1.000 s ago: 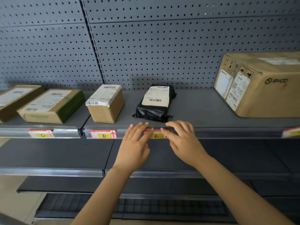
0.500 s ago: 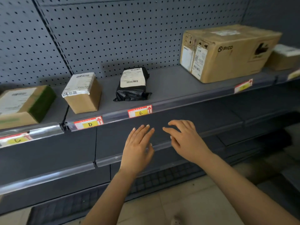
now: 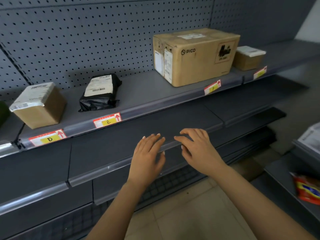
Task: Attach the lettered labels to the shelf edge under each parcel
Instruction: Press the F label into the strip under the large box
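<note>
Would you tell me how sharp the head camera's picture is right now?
Head view: the shelf edge runs tilted; the D label and E label read clearly, the far-right label blurs beyond reading; the red packet at the right border is smeared.

left hand (image 3: 147,154) | right hand (image 3: 199,149) | both off label E (image 3: 107,120), lowered

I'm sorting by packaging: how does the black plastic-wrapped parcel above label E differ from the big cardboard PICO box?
The black plastic-wrapped parcel is a soft, crinkled bag lying flat; the big brown cardboard PICO box is rigid and stands much taller. The parcel's white label faces up; the box's labels sit mainly on its end face. Both rest on one grey shelf.
</note>
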`<state>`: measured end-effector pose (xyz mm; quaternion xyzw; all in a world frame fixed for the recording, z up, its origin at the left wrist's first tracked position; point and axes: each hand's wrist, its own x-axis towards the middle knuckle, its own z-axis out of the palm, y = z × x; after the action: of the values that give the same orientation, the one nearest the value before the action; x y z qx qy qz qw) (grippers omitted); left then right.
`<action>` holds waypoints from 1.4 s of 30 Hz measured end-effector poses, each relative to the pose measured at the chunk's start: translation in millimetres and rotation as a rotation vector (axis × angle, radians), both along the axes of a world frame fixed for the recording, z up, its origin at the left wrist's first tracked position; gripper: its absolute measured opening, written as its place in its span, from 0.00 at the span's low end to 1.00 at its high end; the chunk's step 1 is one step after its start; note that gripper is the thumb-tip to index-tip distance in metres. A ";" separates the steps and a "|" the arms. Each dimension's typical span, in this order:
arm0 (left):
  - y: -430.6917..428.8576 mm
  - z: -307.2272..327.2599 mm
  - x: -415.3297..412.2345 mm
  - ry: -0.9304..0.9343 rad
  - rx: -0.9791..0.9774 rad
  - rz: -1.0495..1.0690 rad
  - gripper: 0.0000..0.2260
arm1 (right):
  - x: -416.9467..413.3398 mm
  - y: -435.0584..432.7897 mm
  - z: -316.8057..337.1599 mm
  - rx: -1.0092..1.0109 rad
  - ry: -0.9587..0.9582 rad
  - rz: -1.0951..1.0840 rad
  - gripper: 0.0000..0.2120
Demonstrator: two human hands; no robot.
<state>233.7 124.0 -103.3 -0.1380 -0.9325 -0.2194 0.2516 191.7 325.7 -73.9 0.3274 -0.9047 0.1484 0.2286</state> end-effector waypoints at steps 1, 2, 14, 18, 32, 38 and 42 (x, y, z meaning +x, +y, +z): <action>14.6 1.7 -4.9 0.006 0.006 0.006 0.19 | -4.7 14.1 1.6 0.001 0.005 0.002 0.18; 30.0 3.6 -10.2 0.013 0.014 0.013 0.18 | -9.8 28.9 3.5 -0.001 0.008 0.004 0.18; 179.7 15.0 -69.8 0.096 0.047 0.123 0.18 | -73.5 173.1 22.3 0.011 -0.001 0.051 0.18; 197.3 19.0 -92.3 0.121 0.029 0.140 0.18 | -100.1 186.1 25.6 -0.004 0.020 0.081 0.18; 195.2 29.6 -233.6 0.236 0.047 0.211 0.16 | -237.8 182.1 33.8 0.008 0.044 0.101 0.15; 191.4 34.1 -270.1 0.256 0.002 0.208 0.15 | -285.6 172.8 42.0 -0.006 0.103 0.123 0.17; 194.9 31.4 -277.7 0.258 -0.021 0.213 0.14 | -305.5 170.0 39.9 -0.012 0.167 0.145 0.17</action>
<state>-44.0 318.9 -71.9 -0.0682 -0.9040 -0.1620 0.3897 -113.8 495.7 -33.9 0.4020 -0.8555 0.1420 0.2940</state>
